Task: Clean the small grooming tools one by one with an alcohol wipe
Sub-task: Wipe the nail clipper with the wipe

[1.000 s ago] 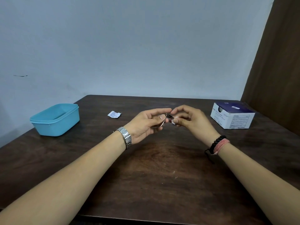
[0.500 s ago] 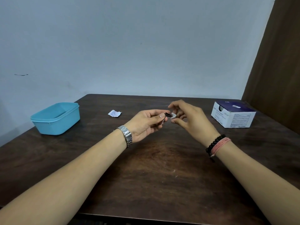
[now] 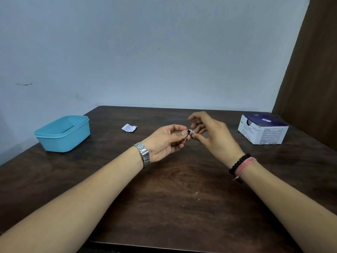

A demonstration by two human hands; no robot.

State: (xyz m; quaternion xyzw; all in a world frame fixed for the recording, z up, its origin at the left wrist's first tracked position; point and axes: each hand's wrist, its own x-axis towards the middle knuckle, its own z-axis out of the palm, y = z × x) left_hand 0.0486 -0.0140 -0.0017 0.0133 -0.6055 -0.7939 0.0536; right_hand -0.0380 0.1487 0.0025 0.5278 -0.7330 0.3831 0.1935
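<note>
I count two hands of mine over the surface point(image 3: 173, 198): my left hand point(image 3: 164, 141) and my right hand point(image 3: 215, 136). Between them sit one small grooming tool point(image 3: 186, 136) and one wipe point(image 3: 192, 132). Left of the tool lie one torn wipe packet point(image 3: 129, 128) and, farther left, one blue tub point(image 3: 63, 133). Right of the tool stands one box point(image 3: 262, 131). One watch point(image 3: 144, 154) is on my left wrist, two bracelets point(image 3: 241, 166) on my right.
</note>
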